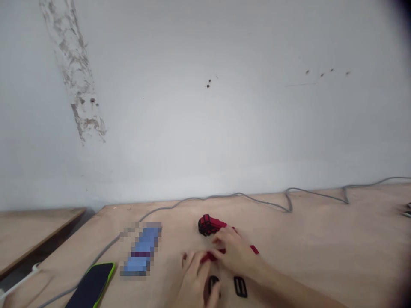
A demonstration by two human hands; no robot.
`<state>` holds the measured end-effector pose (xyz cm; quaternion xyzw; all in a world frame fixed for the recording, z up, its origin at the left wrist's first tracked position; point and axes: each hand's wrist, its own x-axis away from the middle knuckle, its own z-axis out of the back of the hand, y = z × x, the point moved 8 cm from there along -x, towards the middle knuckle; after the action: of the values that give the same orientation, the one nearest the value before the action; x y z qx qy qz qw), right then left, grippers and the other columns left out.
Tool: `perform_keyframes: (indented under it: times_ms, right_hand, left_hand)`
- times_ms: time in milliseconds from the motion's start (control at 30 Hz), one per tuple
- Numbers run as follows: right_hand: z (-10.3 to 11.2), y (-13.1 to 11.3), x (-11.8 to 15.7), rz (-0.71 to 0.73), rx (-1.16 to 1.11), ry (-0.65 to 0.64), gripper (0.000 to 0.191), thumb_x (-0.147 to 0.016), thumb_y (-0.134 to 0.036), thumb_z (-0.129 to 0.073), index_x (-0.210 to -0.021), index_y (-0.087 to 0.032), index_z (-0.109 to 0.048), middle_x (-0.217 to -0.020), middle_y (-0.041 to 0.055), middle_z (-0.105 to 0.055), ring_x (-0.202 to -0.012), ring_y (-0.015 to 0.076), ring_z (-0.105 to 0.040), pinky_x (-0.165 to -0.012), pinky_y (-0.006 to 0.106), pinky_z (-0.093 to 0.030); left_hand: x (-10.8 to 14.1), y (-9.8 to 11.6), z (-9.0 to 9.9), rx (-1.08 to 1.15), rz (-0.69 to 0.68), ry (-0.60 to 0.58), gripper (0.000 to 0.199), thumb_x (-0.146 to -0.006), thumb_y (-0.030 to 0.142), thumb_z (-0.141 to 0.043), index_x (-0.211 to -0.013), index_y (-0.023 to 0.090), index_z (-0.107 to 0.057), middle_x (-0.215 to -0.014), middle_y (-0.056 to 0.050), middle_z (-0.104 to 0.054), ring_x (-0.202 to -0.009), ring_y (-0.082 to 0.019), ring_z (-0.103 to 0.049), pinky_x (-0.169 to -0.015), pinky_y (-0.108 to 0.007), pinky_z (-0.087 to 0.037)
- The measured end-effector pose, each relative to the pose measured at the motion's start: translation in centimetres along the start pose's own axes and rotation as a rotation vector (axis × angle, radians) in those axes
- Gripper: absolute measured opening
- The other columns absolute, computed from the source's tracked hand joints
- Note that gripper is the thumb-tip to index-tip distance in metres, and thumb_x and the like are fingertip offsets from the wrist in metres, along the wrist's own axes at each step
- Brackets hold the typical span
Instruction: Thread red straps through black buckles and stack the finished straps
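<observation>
A red webbing strap (210, 256) runs between my two hands, low in the middle of the view. My left hand (195, 276) has curled fingers on the strap's near part, and a black buckle (213, 283) shows beside its thumb. From the right, my right hand (233, 251) pinches the same strap with bent fingers; its fingertips are partly hidden. Just beyond it lies a red and black bundle (207, 224), with red webbing leading from it under my right hand. A black slide buckle (240, 286) rests on the table below my right wrist.
On the wooden table (321, 239), a phone in a green case (93, 284) and a blurred-out blue item (143, 250) lie at left. A grey cable (224, 196) winds along the back edge by the white wall (205, 141). Another wooden surface (38, 231) stands across a gap.
</observation>
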<state>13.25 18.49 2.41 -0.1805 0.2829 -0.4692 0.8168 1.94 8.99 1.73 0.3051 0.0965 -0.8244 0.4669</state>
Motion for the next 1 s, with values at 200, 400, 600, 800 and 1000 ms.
perform_keyframes:
  times_ms: [200,400,600,800,1000]
  right_hand:
    - [2.8,0.4,-4.8,0.008,0.063,0.043,0.045,-0.075,-0.035,-0.074,-0.118,-0.022,-0.066,-0.125,0.0113,-0.06,-0.121,0.0323,-0.049,-0.105,0.046,-0.035]
    - [2.6,0.9,-6.6,0.089,0.05,-0.064,0.02,-0.075,-0.017,-0.07,-0.094,-0.022,-0.073,-0.124,0.0107,-0.061,-0.117,0.0297,-0.053,-0.103,0.044,-0.039]
    - [2.4,1.4,-5.7,0.159,0.012,-0.099,0.052,-0.073,-0.032,-0.077,-0.122,-0.02,-0.063,-0.129,0.0125,-0.061,-0.123,0.0319,-0.049,-0.107,0.047,-0.036]
    - [1.6,0.9,-6.9,0.164,-0.05,-0.059,0.032,-0.073,-0.027,-0.077,-0.103,-0.02,-0.07,-0.132,0.0138,-0.057,-0.125,0.0332,-0.049,-0.107,0.05,-0.036]
    - [4.2,0.8,-3.8,0.176,-0.156,0.021,0.031,-0.079,-0.023,-0.071,-0.108,-0.022,-0.062,-0.108,0.0062,-0.067,-0.103,0.0232,-0.061,-0.095,0.038,-0.047]
  left_hand:
    - [0.6,-2.1,-1.4,-0.218,0.171,-0.097,0.034,-0.088,0.032,-0.06,-0.112,0.013,-0.074,-0.132,-0.023,-0.065,-0.119,-0.046,-0.06,-0.09,-0.069,-0.048]
    - [0.5,-2.1,-1.2,-0.171,0.124,-0.045,0.036,-0.085,0.029,-0.064,-0.118,0.016,-0.069,-0.126,-0.021,-0.069,-0.112,-0.044,-0.065,-0.086,-0.067,-0.051]
    - [0.7,-2.2,-1.3,-0.11,0.101,-0.014,0.032,-0.084,0.027,-0.065,-0.115,0.02,-0.068,-0.123,-0.016,-0.07,-0.112,-0.037,-0.064,-0.093,-0.056,-0.05]
    - [0.4,-2.2,-1.4,-0.112,0.075,0.036,0.026,-0.077,0.023,-0.068,-0.103,0.02,-0.069,-0.111,-0.014,-0.072,-0.099,-0.037,-0.068,-0.082,-0.054,-0.051]
    - [0.1,-0.9,0.9,-0.118,-0.069,0.206,0.031,-0.083,0.027,-0.064,-0.114,0.02,-0.063,-0.106,-0.012,-0.074,-0.093,-0.03,-0.07,-0.08,-0.044,-0.05]
